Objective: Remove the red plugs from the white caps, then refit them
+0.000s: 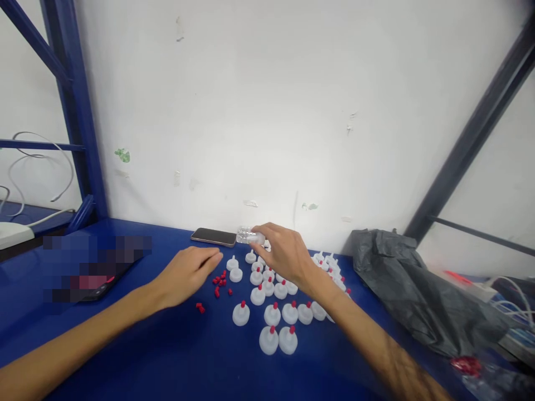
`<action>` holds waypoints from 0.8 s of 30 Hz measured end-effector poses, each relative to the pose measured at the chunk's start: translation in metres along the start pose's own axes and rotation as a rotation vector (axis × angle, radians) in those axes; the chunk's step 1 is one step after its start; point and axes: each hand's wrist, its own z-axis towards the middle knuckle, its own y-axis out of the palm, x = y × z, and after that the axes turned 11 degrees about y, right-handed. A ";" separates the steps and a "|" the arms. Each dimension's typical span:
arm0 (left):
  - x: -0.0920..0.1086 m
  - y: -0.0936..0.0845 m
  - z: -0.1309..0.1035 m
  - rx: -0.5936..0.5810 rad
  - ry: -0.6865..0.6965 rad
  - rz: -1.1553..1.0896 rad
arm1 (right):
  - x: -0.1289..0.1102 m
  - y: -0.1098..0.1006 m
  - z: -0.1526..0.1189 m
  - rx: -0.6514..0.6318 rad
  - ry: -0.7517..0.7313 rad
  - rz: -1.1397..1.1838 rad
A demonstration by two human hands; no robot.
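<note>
My right hand [284, 250] is closed around a small clear plastic bottle [246, 235] lying on its side, its left end showing beyond my fingers. Beneath and around that hand stand many white funnel-shaped caps [272, 314], most with a red tip on the spout. A few white caps [236, 274] near my left hand have bare spouts. My left hand [188, 273] hovers left of them, fingers curled together with the thumb against them; whatever may be inside is hidden. Small loose red tips [219, 281] lie on the table just right of it.
Behind the caps, a phone [214, 236] lies flat near the wall on the blue table [167, 356]. A dark, partly blurred-out object [100, 273] rests at left. On the right sits a crumpled grey plastic bag [401, 284]. Blue frame posts [79, 106] stand at the sides.
</note>
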 end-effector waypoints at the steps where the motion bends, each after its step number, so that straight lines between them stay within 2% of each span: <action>1: -0.003 -0.002 -0.001 -0.042 0.041 0.169 | -0.002 -0.001 -0.001 0.001 -0.003 0.030; 2: -0.006 -0.004 -0.002 -0.092 0.068 0.303 | -0.005 -0.001 -0.002 -0.011 -0.020 0.070; 4: -0.010 -0.006 -0.003 -0.170 0.082 0.430 | -0.016 -0.002 -0.006 -0.069 -0.081 0.158; 7: -0.013 -0.005 -0.005 -0.229 0.074 0.454 | -0.032 0.000 -0.013 -0.191 -0.163 0.213; 10: -0.013 -0.004 -0.005 -0.264 0.048 0.456 | -0.038 0.005 -0.018 -0.283 -0.162 0.203; 15: -0.013 -0.004 -0.003 -0.266 0.043 0.442 | -0.040 0.012 -0.023 -0.321 -0.215 0.268; 19: -0.012 -0.005 -0.002 -0.242 0.057 0.424 | -0.041 0.007 -0.022 -0.349 -0.206 0.189; 21: -0.011 -0.004 -0.001 -0.217 0.055 0.418 | -0.040 0.000 -0.019 -0.404 -0.155 0.116; 24: -0.008 -0.004 -0.001 -0.180 0.066 0.402 | -0.038 -0.007 -0.017 -0.564 -0.099 -0.018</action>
